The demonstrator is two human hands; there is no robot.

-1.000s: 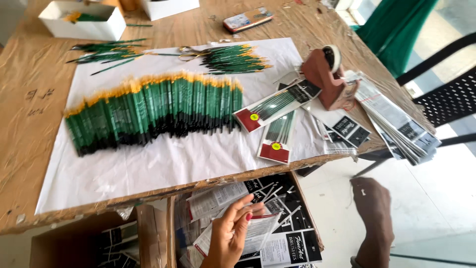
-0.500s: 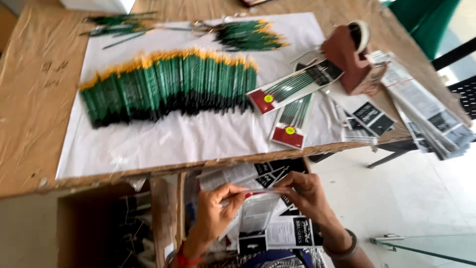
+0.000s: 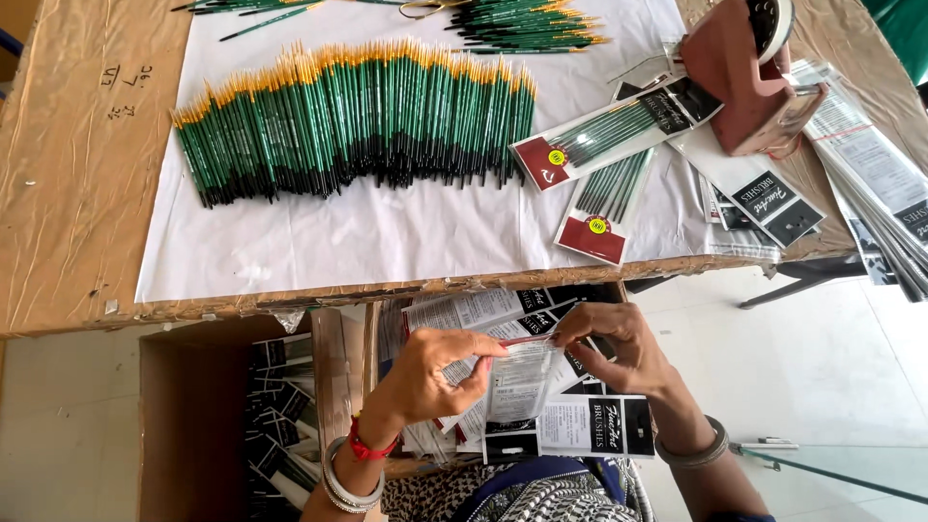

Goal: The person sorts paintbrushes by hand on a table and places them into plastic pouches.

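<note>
Hands first, down below the table edge: the left hand point(image 3: 430, 372) and the right hand point(image 3: 619, 348) both pinch the top of one clear plastic sleeve point(image 3: 520, 382), fingers curled, thumbs pressed to its mouth, so it hangs flat between them over the lap. It looks as if the opening is being parted, though the sleeve's mouth is too small to be sure. Just under it sits a stack of printed sleeves point(image 3: 570, 425), close by for easy reach. Left of the knees, a cardboard box point(image 3: 193, 416) holds more of them on edge.

Up on the table point(image 3: 77, 193), white paper point(image 3: 387, 237) shows off the goods. Two filled packs point(image 3: 604, 208) lie near the edge, right-hand side. Beyond them, a long row of green brushes point(image 3: 358, 121), tips all pointing away, laid side by side for quick counting. Far right, a brown tape dispenser point(image 3: 749, 77) among empty sleeves; at the far edge, a loose bunch of brushes point(image 3: 527, 24).
</note>
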